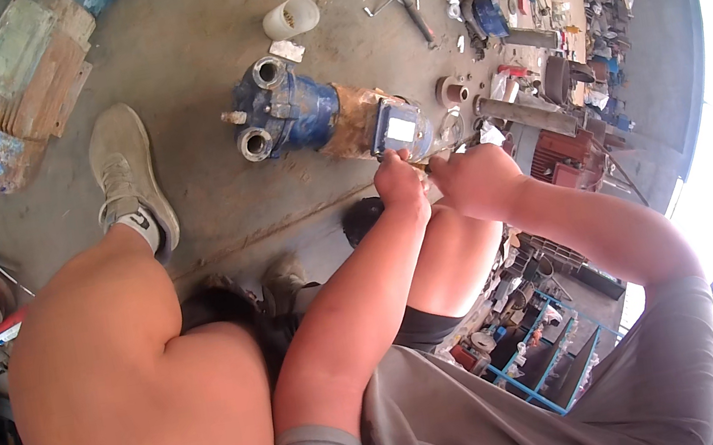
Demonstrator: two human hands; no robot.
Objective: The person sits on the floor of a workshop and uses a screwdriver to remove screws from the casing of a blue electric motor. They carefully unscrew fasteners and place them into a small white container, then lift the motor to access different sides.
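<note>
Beside the blue, brown-patched cylindrical metal machine (311, 109) on the dusty grey floor (194, 70), my bare left hand (399, 180) and right hand (476, 183) curl; whether either grip is clamped, I can't tell. Seemingly largely assembled; what's left is unclear.

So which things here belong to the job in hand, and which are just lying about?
Seemingly in the job:
- blue machine
- left hand and right hand, together near its end

Apparently lying about:
- hammer
- white tub
- stacked boards
</note>
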